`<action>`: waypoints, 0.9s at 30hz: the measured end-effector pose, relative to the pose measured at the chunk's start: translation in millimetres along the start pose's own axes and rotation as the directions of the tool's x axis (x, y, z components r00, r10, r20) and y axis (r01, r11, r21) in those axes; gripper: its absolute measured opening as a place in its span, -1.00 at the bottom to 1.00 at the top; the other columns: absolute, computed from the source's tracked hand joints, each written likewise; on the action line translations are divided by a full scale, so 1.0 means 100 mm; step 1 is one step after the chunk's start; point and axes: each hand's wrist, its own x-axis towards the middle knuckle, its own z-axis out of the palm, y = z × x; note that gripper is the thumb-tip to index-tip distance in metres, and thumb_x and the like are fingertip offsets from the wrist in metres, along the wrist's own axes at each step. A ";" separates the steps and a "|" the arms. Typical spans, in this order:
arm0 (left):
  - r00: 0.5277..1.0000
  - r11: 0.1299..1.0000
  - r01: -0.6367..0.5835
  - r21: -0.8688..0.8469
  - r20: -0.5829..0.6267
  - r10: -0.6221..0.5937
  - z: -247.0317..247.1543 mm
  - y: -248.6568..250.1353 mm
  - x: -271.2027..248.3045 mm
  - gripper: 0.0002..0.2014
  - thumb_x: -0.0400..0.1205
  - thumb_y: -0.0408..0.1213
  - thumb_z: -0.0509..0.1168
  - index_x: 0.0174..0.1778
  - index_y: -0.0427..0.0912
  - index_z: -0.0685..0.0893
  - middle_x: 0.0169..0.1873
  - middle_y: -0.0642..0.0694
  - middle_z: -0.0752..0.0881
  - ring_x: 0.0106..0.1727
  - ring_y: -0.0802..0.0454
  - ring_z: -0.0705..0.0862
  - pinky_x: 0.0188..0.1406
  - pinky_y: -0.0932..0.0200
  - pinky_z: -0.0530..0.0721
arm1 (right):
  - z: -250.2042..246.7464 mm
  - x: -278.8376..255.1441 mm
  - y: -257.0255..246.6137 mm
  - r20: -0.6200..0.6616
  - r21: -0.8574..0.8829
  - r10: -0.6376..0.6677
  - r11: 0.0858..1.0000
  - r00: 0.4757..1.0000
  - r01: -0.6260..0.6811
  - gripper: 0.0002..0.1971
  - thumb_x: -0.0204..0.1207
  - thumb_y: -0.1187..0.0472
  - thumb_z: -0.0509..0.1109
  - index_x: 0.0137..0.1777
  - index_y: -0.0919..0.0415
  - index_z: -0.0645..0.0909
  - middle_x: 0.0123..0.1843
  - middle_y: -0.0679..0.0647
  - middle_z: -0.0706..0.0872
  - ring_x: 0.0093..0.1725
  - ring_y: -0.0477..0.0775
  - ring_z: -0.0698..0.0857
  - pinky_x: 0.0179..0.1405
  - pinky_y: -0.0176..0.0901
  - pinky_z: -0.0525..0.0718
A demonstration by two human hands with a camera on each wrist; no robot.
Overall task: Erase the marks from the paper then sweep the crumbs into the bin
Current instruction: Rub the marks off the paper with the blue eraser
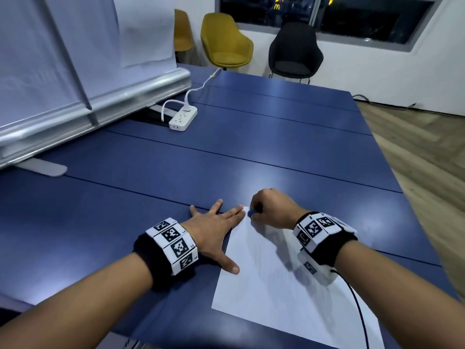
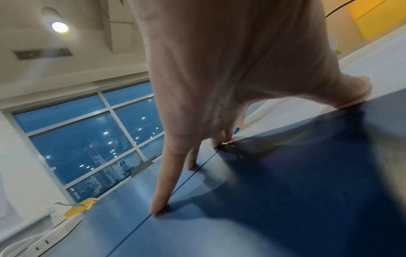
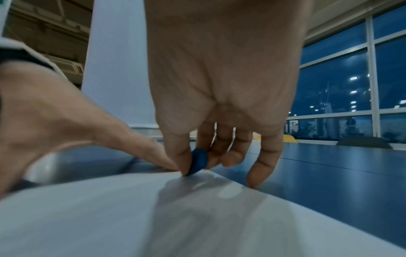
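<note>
A white sheet of paper (image 1: pixel 289 285) lies on the blue table (image 1: pixel 176 172), near the front edge, with faint grey pencil marks across its middle. My right hand (image 1: pixel 271 210) pinches a small blue eraser (image 1: pixel 251 212) between thumb and fingers and presses it onto the paper's far corner. In the right wrist view the eraser (image 3: pixel 198 161) touches the paper (image 3: pixel 153 217). My left hand (image 1: pixel 216 230) lies flat with fingers spread, straddling the paper's left edge, thumb on the sheet. In the left wrist view its fingers (image 2: pixel 167 175) press on the table. No bin or crumbs are visible.
A white power strip (image 1: pixel 183 118) with its cable sits further back on the table, beside a rolled banner stand (image 1: pixel 88 107) along the left. Yellow chairs (image 1: pixel 224 39) and a black chair (image 1: pixel 294 51) stand beyond the far edge. Wood floor lies to the right.
</note>
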 end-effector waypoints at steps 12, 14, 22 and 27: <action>1.000 1.000 0.023 0.011 0.018 -0.023 0.10 0.05 -0.10 0.33 0.29 0.48 0.44 0.71 0.14 -0.35 0.65 0.37 -0.37 0.70 -0.12 -0.42 0.34 -0.83 -0.02 | 0.06 -0.15 -0.06 0.004 0.025 -0.031 0.999 1.000 0.031 -0.90 0.43 0.09 0.48 -0.15 0.11 0.73 -0.15 0.03 0.78 -0.15 0.08 0.68 -0.17 -0.05 0.69; 0.999 1.000 0.028 0.009 0.016 -0.028 0.11 0.05 -0.12 0.33 0.28 0.48 0.44 0.72 0.15 -0.34 0.65 0.38 -0.37 0.70 -0.13 -0.43 0.33 -0.84 -0.02 | 0.11 -0.30 -0.13 0.064 0.031 -0.073 0.997 0.995 0.072 -0.92 0.38 0.14 0.49 -0.16 0.09 0.74 -0.14 0.01 0.79 -0.18 0.03 0.67 -0.18 -0.07 0.69; 0.999 1.000 0.018 0.025 0.031 -0.019 0.18 0.10 -0.20 0.39 0.23 0.48 0.47 0.70 0.15 -0.38 0.64 0.38 -0.42 0.69 -0.16 -0.45 0.31 -0.85 -0.05 | 0.11 -0.37 -0.19 0.058 -0.004 -0.056 0.998 0.997 0.057 -0.92 0.39 0.12 0.48 -0.17 0.09 0.72 -0.16 0.00 0.79 -0.17 0.04 0.68 -0.26 -0.18 0.54; 0.999 0.999 0.022 0.029 0.041 -0.023 0.18 0.10 -0.20 0.41 0.21 0.49 0.48 0.70 0.15 -0.38 0.63 0.38 -0.42 0.68 -0.15 -0.47 0.30 -0.85 -0.07 | 0.27 -0.75 -0.29 0.219 0.096 -0.156 0.986 0.963 0.138 -0.90 0.23 0.20 0.51 -0.24 0.08 0.73 -0.22 -0.09 0.79 -0.27 -0.10 0.67 -0.23 -0.12 0.69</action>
